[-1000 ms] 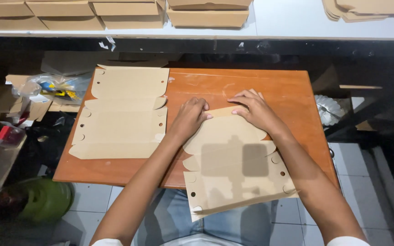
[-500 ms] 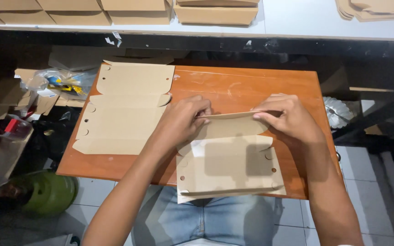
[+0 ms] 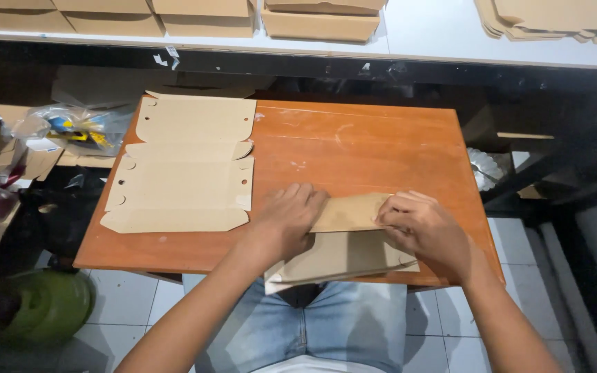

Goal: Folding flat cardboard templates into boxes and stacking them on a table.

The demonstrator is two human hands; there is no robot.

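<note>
At the near edge of the orange wooden table, overhanging it toward the lap: one brown cardboard box blank, partly folded, its far panel turned up and back toward the person over the rest of the sheet. Left hand, one, lies flat on the folded panel with fingers together, pressing its left end; right hand, one, has fingers curled and pinched on the panel's right end, thumb side hidden, so the exact grip cannot be told. Judged state of work: first fold made and being creased; side walls, tabs and lid not yet formed, so most of the assembly remains. To the left on the same table: one flat stack of unfolded blanks, die-cut with rounded tabs and small holes; the number of sheets in it cannot be counted. On the white shelf beyond: at least five finished closed boxes in a row, cut off by the frame, and one further pile of flat blanks at the right. Left of the table: one clear plastic bag of small coloured items. Below left: one green rounded vessel on the tiled floor.
</note>
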